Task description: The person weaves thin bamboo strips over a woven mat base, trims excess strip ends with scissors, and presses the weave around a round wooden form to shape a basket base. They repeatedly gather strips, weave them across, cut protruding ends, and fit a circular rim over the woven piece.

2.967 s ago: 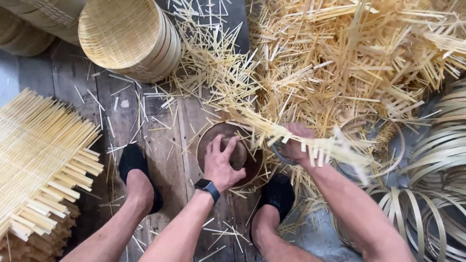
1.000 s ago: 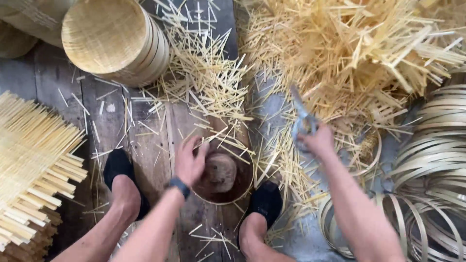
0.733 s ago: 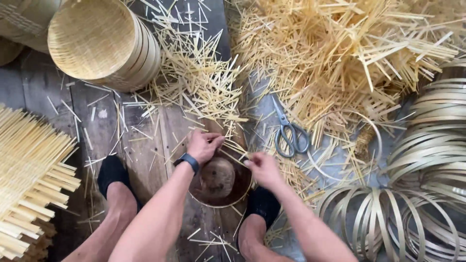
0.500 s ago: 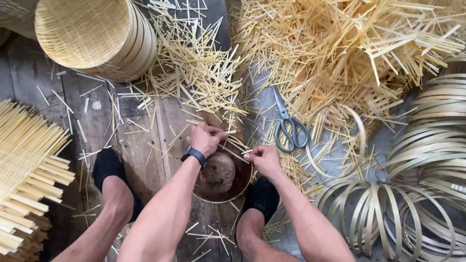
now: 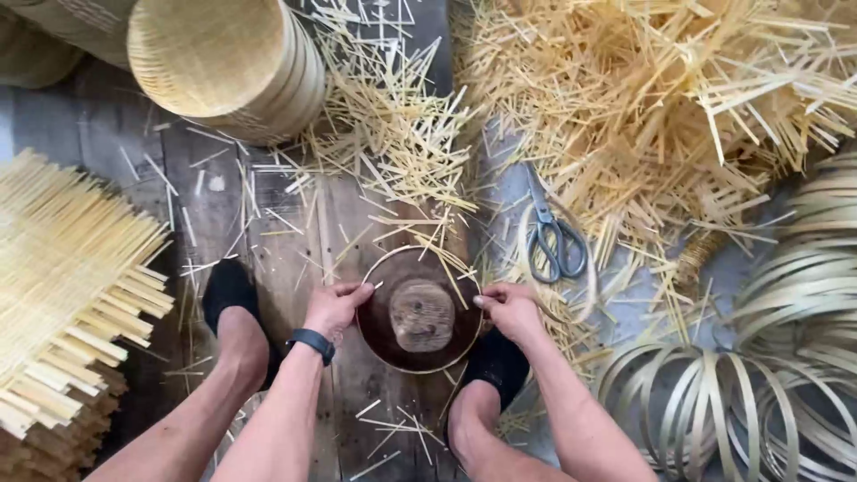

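Your left hand (image 5: 333,305) pinches hoop (image 5: 420,368) at its left edge; right hand (image 5: 509,308) pinches right edge. Hoop: thin bamboo strip, round, lying flat around dark block (image 5: 421,314) between your feet, straight ahead, equally near both hands. Scissors (image 5: 552,237) up-right of hoop, grey, long axis pointing away. Splint offcuts (image 5: 393,152) beyond hoop, pale, stiff. Woven baskets (image 5: 228,62) up-left.

Two hands, the left hand (image 5: 334,305) and the right hand (image 5: 511,309), meet one round bamboo hoop (image 5: 420,312) set on one dark block (image 5: 421,314). One pair of scissors (image 5: 552,237) lies nearby, with two black-socked feet (image 5: 230,293) below. Bamboo sticks (image 5: 625,98) and bent hoops (image 5: 786,357) are too many to count.
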